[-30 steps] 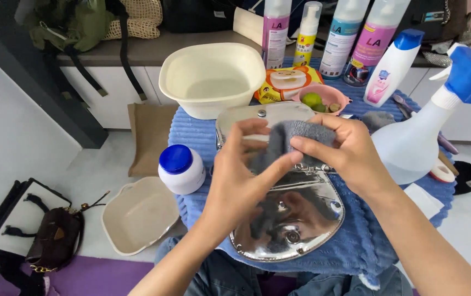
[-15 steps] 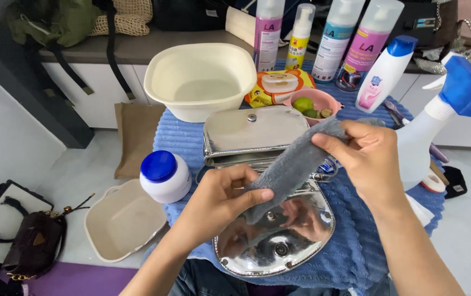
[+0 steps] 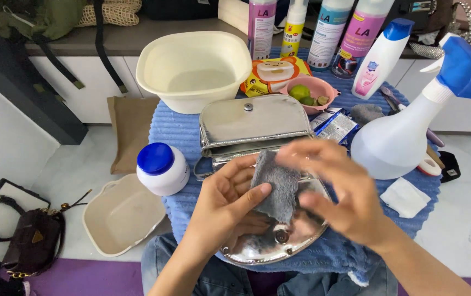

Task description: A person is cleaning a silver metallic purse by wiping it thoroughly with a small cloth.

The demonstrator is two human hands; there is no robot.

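My left hand (image 3: 227, 205) holds a small grey fluffy cloth (image 3: 276, 183), thumb pressed on its lower part. My right hand (image 3: 337, 189) is blurred with motion and touches the cloth's upper right edge; whether it grips the cloth is unclear. Under both hands lies a shiny silver purse flap (image 3: 279, 241) on a blue ribbed towel (image 3: 175, 131). A second silver purse (image 3: 252, 123) with a snap button rests just beyond the hands.
A cream basin (image 3: 191, 68) stands at the back, with several cleaner bottles (image 3: 323, 27) behind it. A white spray bottle with a blue trigger (image 3: 405, 131) is at right, a blue-lidded white jar (image 3: 161, 167) at left. A pink bowl of limes (image 3: 312, 90) and a white pad (image 3: 405, 197) are nearby.
The cloth was stretched out long between both hands; now it is gathered shorter in my left hand. My right hand has dropped from the upper right toward the cloth.
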